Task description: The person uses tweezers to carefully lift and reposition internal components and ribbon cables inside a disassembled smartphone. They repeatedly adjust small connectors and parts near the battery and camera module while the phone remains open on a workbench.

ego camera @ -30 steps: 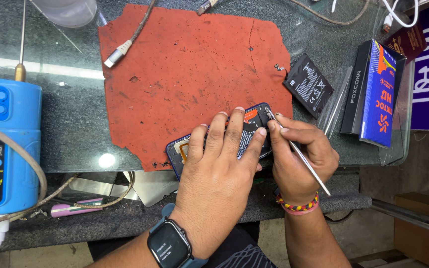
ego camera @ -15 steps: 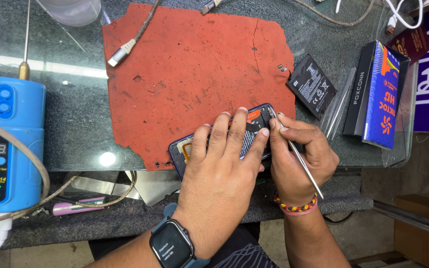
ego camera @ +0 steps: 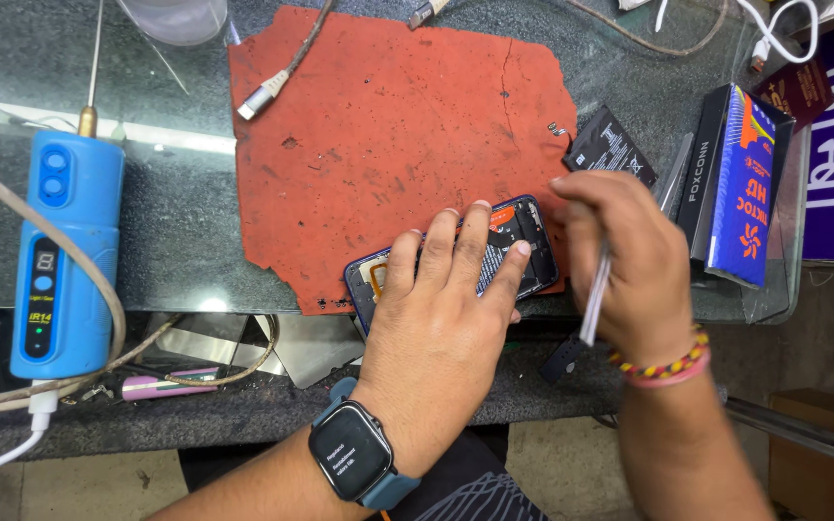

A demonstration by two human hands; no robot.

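One opened dark smartphone [ego camera: 523,253], back cover off, lies under the left hand [ego camera: 441,328], whose four spread fingers press flat on it. Just right of it, the right hand [ego camera: 625,260] closes on one thin metal tool [ego camera: 595,299]. Beneath both: one rough, torn red rubber mat [ego camera: 388,145] on glass.

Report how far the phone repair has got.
Done: the phone lies opened on the red mat, insides showing, a battery beside it. In hand: left hand pins it; right hand grips a thin metal tool. Left: it is not yet closed.
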